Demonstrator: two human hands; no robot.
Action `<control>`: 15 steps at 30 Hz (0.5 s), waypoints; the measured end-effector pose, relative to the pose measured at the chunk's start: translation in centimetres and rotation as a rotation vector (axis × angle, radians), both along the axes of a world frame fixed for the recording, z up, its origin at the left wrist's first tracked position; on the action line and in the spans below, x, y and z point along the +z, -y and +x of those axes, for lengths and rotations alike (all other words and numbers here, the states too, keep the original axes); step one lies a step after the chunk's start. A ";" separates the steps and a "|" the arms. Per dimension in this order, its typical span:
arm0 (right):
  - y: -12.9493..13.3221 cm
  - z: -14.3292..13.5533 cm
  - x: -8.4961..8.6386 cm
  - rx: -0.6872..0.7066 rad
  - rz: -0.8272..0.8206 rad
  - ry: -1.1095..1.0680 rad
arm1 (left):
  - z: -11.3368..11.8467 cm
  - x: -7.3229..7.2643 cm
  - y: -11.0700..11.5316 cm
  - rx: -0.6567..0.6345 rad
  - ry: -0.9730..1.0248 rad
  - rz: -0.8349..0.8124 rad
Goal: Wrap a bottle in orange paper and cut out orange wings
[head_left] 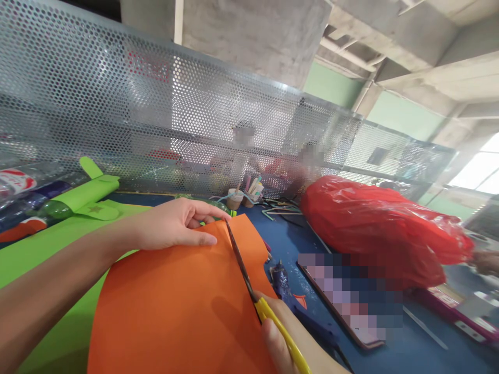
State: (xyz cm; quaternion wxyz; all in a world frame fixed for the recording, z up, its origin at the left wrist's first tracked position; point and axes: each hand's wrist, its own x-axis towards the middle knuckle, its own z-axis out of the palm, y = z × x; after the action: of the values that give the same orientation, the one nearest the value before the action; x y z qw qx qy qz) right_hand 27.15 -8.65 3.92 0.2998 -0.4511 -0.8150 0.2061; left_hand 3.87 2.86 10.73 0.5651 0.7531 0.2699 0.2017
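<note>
A large orange sheet of paper point(167, 301) lies in front of me, with a cut running in from its far edge. My left hand point(181, 223) pinches that far edge between thumb and fingers, left of the cut. The yellow handles of the scissors point(273, 322) are in my right hand point(284, 332), whose fingers are partly hidden below. Their blades lie along the cut, tips near the left fingertips. Underneath, to the left, is a green sheet of paper point(50, 311). Just right of the orange sheet rests a dark blue glue gun point(288, 291).
Right of the glue gun lies a blurred-out phone point(343, 306). Behind it sits a bulging red plastic bag point(374, 228). Cups of markers point(253, 189) stand by a perforated metal screen point(218, 119). At left is a plastic bottle with green paper point(86, 195) around it.
</note>
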 end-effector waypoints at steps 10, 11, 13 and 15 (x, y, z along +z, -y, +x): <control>-0.1 0.1 -0.6 -0.040 0.019 -0.015 | -0.1 0.5 0.6 0.050 -0.061 0.011; 0.0 0.1 -0.6 -0.050 0.020 -0.013 | -0.1 0.6 0.8 0.071 -0.101 0.022; 0.4 0.2 -0.5 -0.079 0.019 0.002 | -0.1 1.0 1.1 0.112 -0.166 0.044; 0.8 0.3 -0.4 -0.112 0.010 0.024 | -0.1 1.2 1.4 0.114 -0.172 0.031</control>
State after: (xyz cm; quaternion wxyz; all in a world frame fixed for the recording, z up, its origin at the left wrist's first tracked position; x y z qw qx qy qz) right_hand 27.50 -9.44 3.47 0.3032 -0.4968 -0.7931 0.1796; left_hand 3.81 1.46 11.98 0.5159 0.7596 0.3567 0.1724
